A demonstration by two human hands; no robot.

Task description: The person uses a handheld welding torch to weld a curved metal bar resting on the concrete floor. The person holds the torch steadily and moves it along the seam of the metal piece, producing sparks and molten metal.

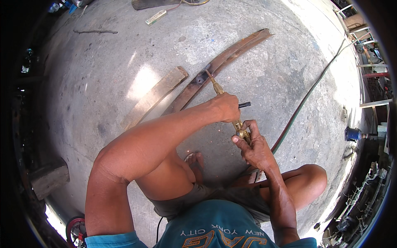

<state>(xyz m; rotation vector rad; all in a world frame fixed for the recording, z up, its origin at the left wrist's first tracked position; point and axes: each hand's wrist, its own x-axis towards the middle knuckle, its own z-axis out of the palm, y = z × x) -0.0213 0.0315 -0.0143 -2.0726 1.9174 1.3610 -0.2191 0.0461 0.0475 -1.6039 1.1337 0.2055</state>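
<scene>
So we've got a brass torch [218, 88] mid-scene, angled with its tip far and slightly left, right at the dark patch on a rusty metal bar [240, 49]. Can't tell if the tip touches or sits just above. Our left hand [226, 107] is wrapped round the torch's forward part, fingers curled closed, probably because a grip near the business end steadies the aim. A short black rod [245, 105] pokes out to the right of that fist; we can't tell if it's pinched there too. Our right hand [256, 149] is nearer us, thumb and fingers gripping the rear around the brass fittings, which we'd guess keeps the controls within reach.

The bar lies flat on the concrete floor [264, 89], so the ground likely takes its weight and frees both hands. A wooden beam [157, 97] lies just left of it, roughly parallel. The dark hose [304, 103] curves off right and far, probably better there than under our feet.
</scene>
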